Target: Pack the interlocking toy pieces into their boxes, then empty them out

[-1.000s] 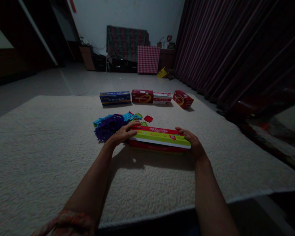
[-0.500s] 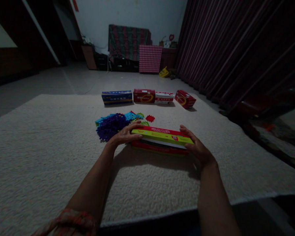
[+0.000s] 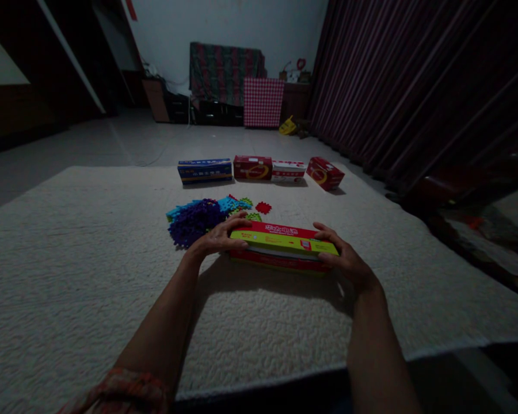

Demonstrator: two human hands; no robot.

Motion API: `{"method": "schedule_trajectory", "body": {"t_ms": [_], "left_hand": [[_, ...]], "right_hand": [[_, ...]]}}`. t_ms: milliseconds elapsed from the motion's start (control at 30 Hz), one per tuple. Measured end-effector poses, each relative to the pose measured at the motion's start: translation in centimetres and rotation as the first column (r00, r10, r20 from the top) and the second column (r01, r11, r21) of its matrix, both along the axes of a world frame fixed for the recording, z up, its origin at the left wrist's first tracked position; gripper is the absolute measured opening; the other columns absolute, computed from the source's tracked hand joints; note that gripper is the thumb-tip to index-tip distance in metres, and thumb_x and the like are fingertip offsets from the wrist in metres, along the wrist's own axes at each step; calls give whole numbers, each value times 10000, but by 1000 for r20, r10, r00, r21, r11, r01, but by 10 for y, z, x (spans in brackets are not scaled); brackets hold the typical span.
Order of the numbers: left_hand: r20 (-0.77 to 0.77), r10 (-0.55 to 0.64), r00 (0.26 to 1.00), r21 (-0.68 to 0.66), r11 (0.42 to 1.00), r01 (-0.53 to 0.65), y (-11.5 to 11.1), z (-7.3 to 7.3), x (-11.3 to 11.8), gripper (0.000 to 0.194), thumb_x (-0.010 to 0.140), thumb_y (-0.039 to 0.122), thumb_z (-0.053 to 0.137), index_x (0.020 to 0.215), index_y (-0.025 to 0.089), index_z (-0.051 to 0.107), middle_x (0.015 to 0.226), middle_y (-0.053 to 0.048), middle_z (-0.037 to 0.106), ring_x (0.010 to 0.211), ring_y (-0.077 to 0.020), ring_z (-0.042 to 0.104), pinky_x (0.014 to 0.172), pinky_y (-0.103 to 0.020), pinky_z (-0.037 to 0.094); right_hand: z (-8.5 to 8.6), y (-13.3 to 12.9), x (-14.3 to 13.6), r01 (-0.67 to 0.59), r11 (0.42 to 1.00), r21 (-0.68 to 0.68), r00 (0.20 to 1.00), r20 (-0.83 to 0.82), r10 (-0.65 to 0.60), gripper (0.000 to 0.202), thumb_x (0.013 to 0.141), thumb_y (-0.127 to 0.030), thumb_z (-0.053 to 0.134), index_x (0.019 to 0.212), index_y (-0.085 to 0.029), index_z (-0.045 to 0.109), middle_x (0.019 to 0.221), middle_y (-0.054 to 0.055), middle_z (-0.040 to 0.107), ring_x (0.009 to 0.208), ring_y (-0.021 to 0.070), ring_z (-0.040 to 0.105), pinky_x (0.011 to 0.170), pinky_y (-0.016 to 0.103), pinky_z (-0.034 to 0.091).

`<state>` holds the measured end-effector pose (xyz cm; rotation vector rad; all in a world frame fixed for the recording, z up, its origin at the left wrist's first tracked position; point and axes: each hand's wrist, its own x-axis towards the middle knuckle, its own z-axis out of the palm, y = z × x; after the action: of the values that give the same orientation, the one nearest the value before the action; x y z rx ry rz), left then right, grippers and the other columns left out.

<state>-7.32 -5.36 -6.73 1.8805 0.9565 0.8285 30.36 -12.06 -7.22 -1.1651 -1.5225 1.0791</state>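
A long red and yellow-green cardboard box (image 3: 285, 238) lies across the quilted mat in front of me. My left hand (image 3: 219, 237) grips its left end, thumb on the yellow-green lid flap and fingers over the far top edge. At the right end my right hand (image 3: 343, 257) holds it likewise, thumb on the flap. A thin pale strip shows between the flap and the red front. Just beyond my left hand is a pile of snowflake-shaped plastic pieces (image 3: 198, 221), mostly dark purple and light blue. One red piece (image 3: 263, 207) lies apart behind the box.
Along the mat's far side stand a blue box (image 3: 205, 171), a dark red box (image 3: 252, 168), a white and red box (image 3: 288, 172) and another red box (image 3: 325, 173). The cream mat (image 3: 90, 259) ends near my lap. Purple curtains (image 3: 384, 75) hang at the right.
The lid flap has come down toward the red front, and the dark gap under it has narrowed to a thin pale strip. Both hands have stayed on the box ends.
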Motion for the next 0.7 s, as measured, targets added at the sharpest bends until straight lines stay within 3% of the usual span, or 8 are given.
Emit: {"method": "schedule_trajectory", "body": {"t_ms": [100, 200, 467, 700], "left_hand": [[-73, -25, 997, 15, 1000, 26, 1, -1, -1, 664, 703, 662, 774, 1232, 263, 723, 1656, -73, 375, 1537, -400, 292, 1256, -566, 273], [-99, -24, 995, 16, 1000, 25, 1, -2, 0, 564, 805, 660, 678, 1224, 285, 710, 1664, -41, 368, 1551, -368, 276, 1250, -559, 294], [-40, -3, 999, 12, 1000, 4, 0, -8, 5, 556, 705, 595, 805, 1140, 259, 722, 1647, -71, 391, 1526, -383, 328, 1237, -565, 306], [28, 64, 998, 1, 998, -65, -1, -9, 10, 454, 742, 539, 779, 1078, 236, 752, 1616, -111, 434, 1499, -377, 385, 1221, -555, 333]], "right_hand": [[1, -1, 3, -60, 998, 21, 993, 103, 58, 472, 664, -489, 855, 1037, -254, 688, 1633, 81, 377, 1517, 369, 315, 1208, 506, 321], [2, 0, 4, -78, 997, 20, 987, 145, 75, 444, 723, -526, 793, 1040, -249, 651, 1663, 95, 310, 1540, 368, 265, 1202, 531, 323], [4, 0, 1, -60, 998, 37, 962, 269, 48, 472, 725, -578, 771, 1013, -230, 633, 1663, 150, 284, 1532, 382, 283, 1192, 540, 331], [17, -6, -5, -49, 997, 63, 882, 472, 13, 453, 752, -570, 760, 1016, -225, 632, 1665, 158, 264, 1519, 364, 303, 1181, 542, 345]]}}
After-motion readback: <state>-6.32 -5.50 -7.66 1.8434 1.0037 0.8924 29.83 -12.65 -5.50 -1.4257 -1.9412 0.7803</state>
